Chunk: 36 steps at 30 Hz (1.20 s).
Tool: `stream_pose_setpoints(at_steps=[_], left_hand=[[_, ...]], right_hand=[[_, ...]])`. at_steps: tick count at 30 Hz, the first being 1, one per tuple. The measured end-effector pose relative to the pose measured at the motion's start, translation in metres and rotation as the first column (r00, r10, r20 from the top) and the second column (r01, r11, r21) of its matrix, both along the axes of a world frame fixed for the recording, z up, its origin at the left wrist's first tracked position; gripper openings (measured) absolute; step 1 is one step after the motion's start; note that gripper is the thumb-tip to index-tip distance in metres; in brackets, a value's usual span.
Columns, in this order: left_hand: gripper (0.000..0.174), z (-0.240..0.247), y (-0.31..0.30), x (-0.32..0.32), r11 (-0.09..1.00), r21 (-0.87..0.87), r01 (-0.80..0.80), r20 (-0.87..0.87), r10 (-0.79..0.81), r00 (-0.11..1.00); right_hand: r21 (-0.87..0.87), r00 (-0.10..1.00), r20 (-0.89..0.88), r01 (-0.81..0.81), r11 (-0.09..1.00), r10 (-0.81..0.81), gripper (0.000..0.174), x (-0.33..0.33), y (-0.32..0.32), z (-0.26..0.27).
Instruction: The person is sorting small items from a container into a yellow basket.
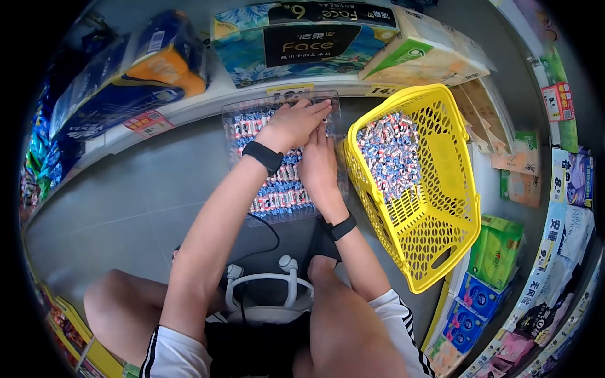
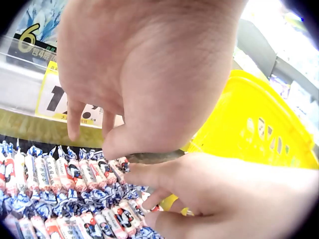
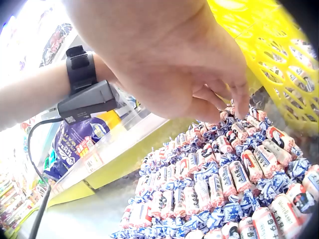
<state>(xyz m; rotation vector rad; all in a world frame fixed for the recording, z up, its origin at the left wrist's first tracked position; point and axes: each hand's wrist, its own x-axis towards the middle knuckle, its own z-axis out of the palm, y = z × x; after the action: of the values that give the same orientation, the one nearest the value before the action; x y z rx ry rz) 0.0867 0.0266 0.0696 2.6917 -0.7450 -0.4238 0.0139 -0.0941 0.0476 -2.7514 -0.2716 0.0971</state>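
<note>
Rows of wrapped candies (image 1: pixel 277 200) in white, red and blue paper fill a shallow clear plastic tray (image 1: pixel 252 103) on the floor. Over the tray's far right part reaches my left hand (image 1: pixel 293 124), its fingers extended toward the right edge. Beside and below it, my right hand (image 1: pixel 319 162) has its fingertips right at the candies along that edge. In the left wrist view the right hand (image 2: pixel 214 191) touches the end of a row, fingers slightly bent. The left fingertips are partly hidden behind the left palm (image 2: pixel 154 84).
A yellow basket (image 1: pixel 413 93) holding a heap of loose candies (image 1: pixel 389 154) stands right of the tray. Shelves with tissue packs (image 1: pixel 312 44) rise behind, and more packs (image 1: pixel 498 249) line the right. A white stool frame (image 1: pixel 291 286) and a black cable (image 1: pixel 276 236) lie between the legs.
</note>
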Motion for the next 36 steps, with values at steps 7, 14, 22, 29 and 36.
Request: stream_pose_setpoints(at_steps=[7, 14, 22, 29, 36], left_hand=[[0.079, -0.002, -0.006, 0.008, 1.000, -0.007, -0.012, -0.019, 0.012, 1.000], [0.072, -0.001, -0.002, 0.012, 0.998, -0.066, -0.010, -0.055, 0.006, 0.998], [0.068, -0.003, -0.009, 0.014, 0.998, -0.046, -0.036, -0.072, 0.033, 0.997], [0.068, 0.008, -0.010, 0.004, 0.997, -0.068, -0.040, -0.053, 0.037, 0.998], [0.065, 0.020, -0.009, 0.004, 0.995, -0.092, -0.023, -0.074, 0.016, 0.997]], right_hand=[[0.138, 1.000, -0.007, 0.000, 0.990, 0.001, 0.057, 0.000, 0.004, 0.011], [0.074, 0.997, 0.020, -0.076, 0.994, 0.075, 0.064, 0.002, -0.001, 0.015], [0.073, 0.997, 0.035, -0.072, 0.995, 0.070, 0.066, 0.004, -0.007, 0.014], [0.109, 0.997, -0.011, -0.080, 0.991, 0.081, 0.049, -0.002, -0.011, 0.038], [0.190, 0.983, -0.085, -0.146, 0.971, 0.164, 0.059, 0.009, -0.032, 0.050]])
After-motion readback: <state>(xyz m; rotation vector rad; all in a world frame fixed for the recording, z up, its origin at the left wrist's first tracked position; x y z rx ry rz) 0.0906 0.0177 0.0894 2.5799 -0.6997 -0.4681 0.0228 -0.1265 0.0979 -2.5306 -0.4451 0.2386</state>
